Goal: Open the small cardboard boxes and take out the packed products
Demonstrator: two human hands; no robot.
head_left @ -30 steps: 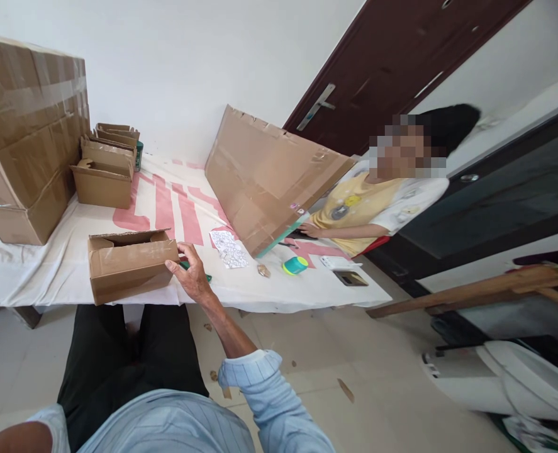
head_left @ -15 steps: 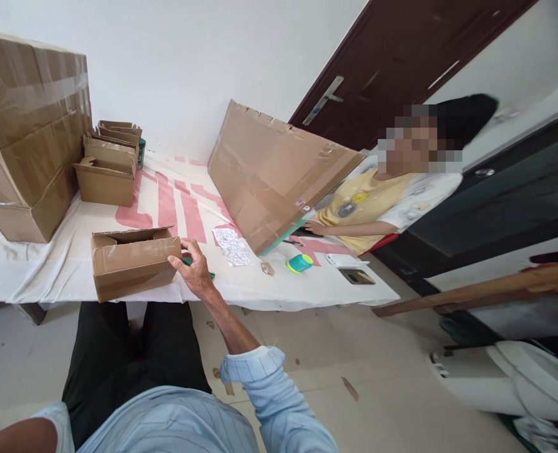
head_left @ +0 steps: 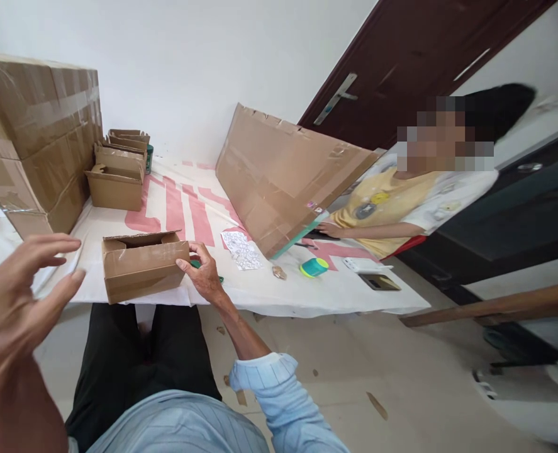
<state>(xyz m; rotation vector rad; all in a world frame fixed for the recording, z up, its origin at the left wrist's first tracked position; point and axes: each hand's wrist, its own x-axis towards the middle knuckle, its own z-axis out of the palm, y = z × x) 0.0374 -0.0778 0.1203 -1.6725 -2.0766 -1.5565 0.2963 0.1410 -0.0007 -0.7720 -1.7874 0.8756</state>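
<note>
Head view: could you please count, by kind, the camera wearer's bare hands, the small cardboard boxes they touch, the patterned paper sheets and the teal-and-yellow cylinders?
Bare hands, left hand and right hand: 2
Small brown rectangular cardboard box touched by the right hand: 1
White patterned paper sheet: 1
Teal-and-yellow cylinder: 1
Total: 5

Cardboard box (head_left: 144,267): plain brown, oblong
Box top: open
Box pose: slightly askew
Box place: I see it left of centre
Box inside: probably shadowed, I can't tell
</note>
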